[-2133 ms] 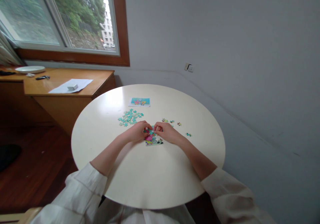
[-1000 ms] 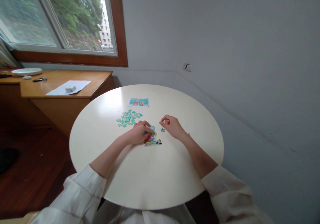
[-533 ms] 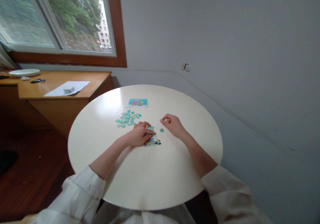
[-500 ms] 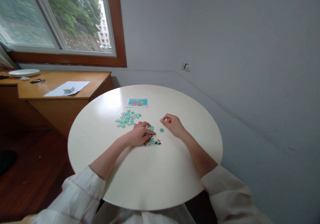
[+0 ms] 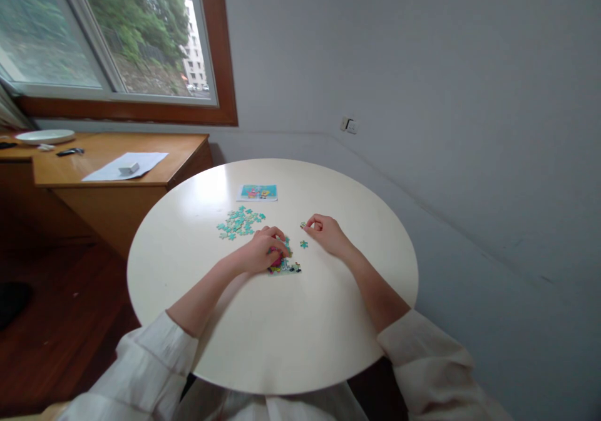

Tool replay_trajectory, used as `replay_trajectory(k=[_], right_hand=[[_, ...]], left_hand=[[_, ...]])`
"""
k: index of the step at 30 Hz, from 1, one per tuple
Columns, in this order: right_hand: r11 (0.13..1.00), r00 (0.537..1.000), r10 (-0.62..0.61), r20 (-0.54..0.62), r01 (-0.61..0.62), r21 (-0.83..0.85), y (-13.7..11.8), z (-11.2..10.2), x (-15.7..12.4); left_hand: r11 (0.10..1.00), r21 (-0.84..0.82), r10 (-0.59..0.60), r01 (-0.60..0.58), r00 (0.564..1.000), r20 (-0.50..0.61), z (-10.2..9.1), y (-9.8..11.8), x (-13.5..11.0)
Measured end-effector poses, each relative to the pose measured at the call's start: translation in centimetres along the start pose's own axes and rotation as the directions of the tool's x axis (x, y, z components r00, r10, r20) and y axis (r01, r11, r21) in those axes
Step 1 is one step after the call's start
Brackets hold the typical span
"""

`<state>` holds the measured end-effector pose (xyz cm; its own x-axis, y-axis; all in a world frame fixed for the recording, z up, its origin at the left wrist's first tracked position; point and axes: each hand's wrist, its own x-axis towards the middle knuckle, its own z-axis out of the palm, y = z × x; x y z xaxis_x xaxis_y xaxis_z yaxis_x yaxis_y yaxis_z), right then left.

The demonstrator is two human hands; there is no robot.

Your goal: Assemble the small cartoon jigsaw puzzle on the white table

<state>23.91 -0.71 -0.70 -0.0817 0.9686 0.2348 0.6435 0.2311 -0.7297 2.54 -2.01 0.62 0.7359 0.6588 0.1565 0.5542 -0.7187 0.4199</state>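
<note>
My left hand (image 5: 263,249) lies over a partly joined jigsaw puzzle (image 5: 292,269), its bent fingers and thumb holding the joined pieces and hiding the puzzle's upper left part. The visible part shows pink, yellow and pale green. To the right, my right hand (image 5: 327,235) is closed in a pinch on a small puzzle piece (image 5: 303,225), low over the table. A single loose piece (image 5: 304,244) lies between the joined puzzle and my right hand. Beyond my left hand spreads a pile of loose turquoise puzzle pieces (image 5: 240,222).
A picture card (image 5: 259,193) with a turquoise background lies behind the pile on the round white table (image 5: 282,339). At the left stands a wooden desk (image 5: 113,186) with paper, a small white box (image 5: 128,168) and a white plate (image 5: 46,136). Walls and a window enclose the far side.
My left hand's fingers have curled in more, and the joined puzzle has shifted slightly left. More of the piece in my right fingertips now shows; that hand has hardly moved.
</note>
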Motion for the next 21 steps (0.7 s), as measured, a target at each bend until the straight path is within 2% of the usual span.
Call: replay_trajectory(k=[5, 13, 21], right_hand=[[1.0, 1.0, -0.008, 0.005, 0.008, -0.006, 0.3, 0.0, 0.1], [1.0, 1.0, -0.008, -0.002, 0.008, -0.026, 0.9, 0.0, 0.3], [0.993, 0.994, 0.054, -0.096, -0.063, -0.095, 1.9, -1.0, 0.8]], left_hand=[[1.0, 0.001, 0.005, -0.005, 0.998, 0.057, 0.1, 0.0, 0.0], [1.0, 0.004, -0.002, 0.002, 0.997, 0.075, 0.1, -0.1, 0.0], [1.0, 0.01, -0.017, 0.016, 0.998, 0.063, 0.0, 0.1, 0.0]])
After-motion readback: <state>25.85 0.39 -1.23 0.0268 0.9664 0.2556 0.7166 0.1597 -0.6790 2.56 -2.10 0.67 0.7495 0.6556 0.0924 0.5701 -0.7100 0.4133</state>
